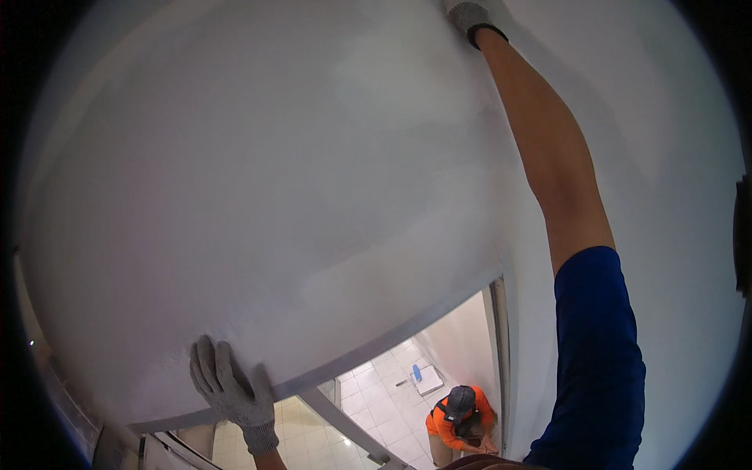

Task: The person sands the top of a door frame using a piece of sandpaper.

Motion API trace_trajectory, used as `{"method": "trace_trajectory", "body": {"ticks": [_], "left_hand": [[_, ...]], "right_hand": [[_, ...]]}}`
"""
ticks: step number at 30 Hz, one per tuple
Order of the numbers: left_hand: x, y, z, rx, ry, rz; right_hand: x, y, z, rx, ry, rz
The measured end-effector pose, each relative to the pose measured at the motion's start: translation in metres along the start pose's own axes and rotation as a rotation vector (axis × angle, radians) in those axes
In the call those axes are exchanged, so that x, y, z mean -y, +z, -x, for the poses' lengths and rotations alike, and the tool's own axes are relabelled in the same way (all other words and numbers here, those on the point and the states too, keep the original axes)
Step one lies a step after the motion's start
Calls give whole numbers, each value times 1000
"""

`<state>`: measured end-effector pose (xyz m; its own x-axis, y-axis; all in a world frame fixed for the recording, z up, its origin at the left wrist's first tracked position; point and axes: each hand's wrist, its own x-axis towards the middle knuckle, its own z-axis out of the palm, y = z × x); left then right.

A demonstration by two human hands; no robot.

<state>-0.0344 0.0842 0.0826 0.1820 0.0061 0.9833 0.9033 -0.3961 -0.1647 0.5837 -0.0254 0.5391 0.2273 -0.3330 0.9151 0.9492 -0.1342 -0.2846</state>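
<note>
My left hand [234,385], in a grey knit work glove, rests with its fingers spread against the pale plastered wall [282,194], just above the bottom edge over an opening. Nothing is held in it. My right arm stretches far up along the corner where two walls meet. At the top rim of the view is my right hand [470,16], in a grey glove with a dark cuff. Its fingers are cut off by the picture's edge, so whatever it touches or holds is hidden.
Far below, a person in an orange top and dark cap [461,411] crouches by the door frame [500,341]. A paint roller with a blue cover [417,372] lies on a white tray [433,385] on the tiled floor [376,390]. A grey frame bar [352,426] crosses the opening.
</note>
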Motion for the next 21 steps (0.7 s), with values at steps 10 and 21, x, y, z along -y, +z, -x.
{"method": "trace_trajectory", "body": {"ticks": [10,21], "left_hand": [[3,-12,-4,26,33,-31],[-15,-5,-6,-3,10,122]], "right_hand": [[63,31,-56,-35,-181,-35],[119,6,-24,65,-215,-142]]}}
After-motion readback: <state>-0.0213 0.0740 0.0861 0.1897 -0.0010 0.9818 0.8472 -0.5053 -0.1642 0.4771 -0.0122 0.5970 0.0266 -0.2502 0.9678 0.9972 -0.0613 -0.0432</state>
